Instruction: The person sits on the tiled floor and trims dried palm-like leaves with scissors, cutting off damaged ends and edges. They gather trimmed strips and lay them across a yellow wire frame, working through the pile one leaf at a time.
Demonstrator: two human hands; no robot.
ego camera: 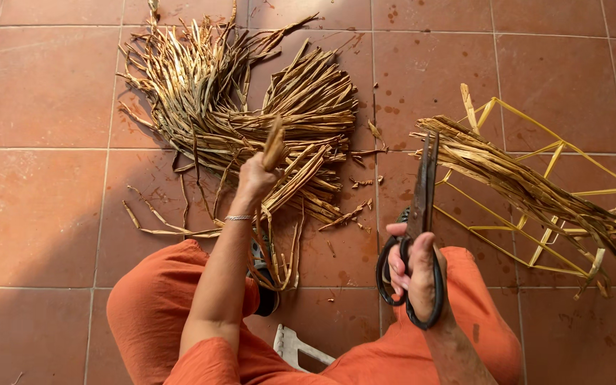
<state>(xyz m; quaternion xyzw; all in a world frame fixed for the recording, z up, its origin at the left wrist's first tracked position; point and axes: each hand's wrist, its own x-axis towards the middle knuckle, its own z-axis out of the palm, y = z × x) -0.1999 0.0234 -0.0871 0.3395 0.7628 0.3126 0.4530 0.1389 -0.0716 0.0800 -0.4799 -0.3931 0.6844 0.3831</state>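
Note:
My left hand (254,180) is closed around a dried brown strand (274,142) whose end sticks up above the fist; its length hangs down past my wrist toward my knee. It hovers over a big heap of dried plant strips (251,100) spread on the tiled floor. My right hand (415,267) grips the black loops of large dark scissors (422,207), blades closed and pointing away from me. The blade tips lie close to a second bundle of strips (522,182) resting across a yellow wire frame (536,153).
The floor is terracotta tile (37,214), with short cut scraps (354,207) between the heap and the frame. My knees in orange trousers (151,306) fill the lower view. A white plastic stool edge (294,346) shows between them.

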